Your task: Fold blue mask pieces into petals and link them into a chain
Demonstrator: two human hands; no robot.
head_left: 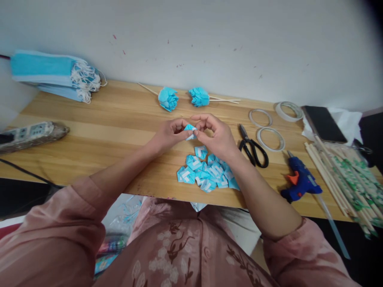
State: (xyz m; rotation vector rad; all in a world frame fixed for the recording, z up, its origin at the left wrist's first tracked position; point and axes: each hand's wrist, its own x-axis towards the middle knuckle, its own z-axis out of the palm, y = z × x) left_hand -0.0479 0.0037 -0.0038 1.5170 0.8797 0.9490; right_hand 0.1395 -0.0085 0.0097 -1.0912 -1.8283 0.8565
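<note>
A small folded light-blue piece with a white strip [189, 132] is pinched between my two hands above the middle of the table. My left hand [170, 133] grips its left side with thumb and fingers closed. On its right side, the thumb and fingertips of my right hand [216, 134] hold the piece, the index finger arched over the top. Just below lies a pile of similar folded blue pieces [206, 172], several bearing white strips, and part of it is hidden by my right forearm. Two blue flowers [168, 99] on thin sticks lie behind my hands.
On the wooden table [119, 119], black-handled scissors [253, 148], several tape rolls [271, 139] and a blue glue gun [302, 179] lie to the right. Farther right are wrapped sticks [348, 179] and a dark phone [324, 123]. Stacked blue masks [44, 71] and a power strip [36, 133] occupy the left.
</note>
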